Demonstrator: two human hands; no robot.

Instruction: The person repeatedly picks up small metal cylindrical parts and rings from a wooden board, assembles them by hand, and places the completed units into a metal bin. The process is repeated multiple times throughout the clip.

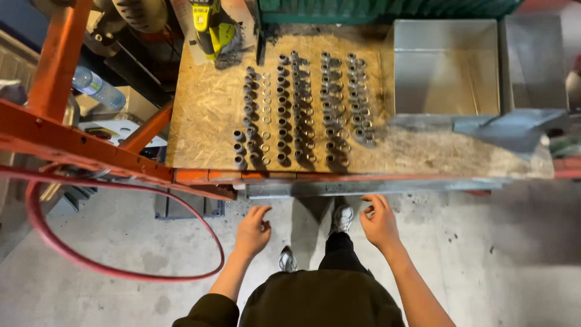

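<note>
Both hands hang below the bench edge holding nothing: the left hand (253,230) is loosely curled with fingers half-closed, and the right hand (379,221) is relaxed with fingers bent and slightly apart. Neither touches any part. At 12 o'clock from the hands lies the metal edge strip (375,186), then the chipboard benchtop (206,103). On it stand rows of small metal sleeves (302,109), well apart from both hands. For a clean pick, approach from directly above and take end pieces first, so that neighbouring rows stay upright. An open steel box (446,66) sits at 1 o'clock; a cordless drill (213,27) lies at 11 o'clock.
</note>
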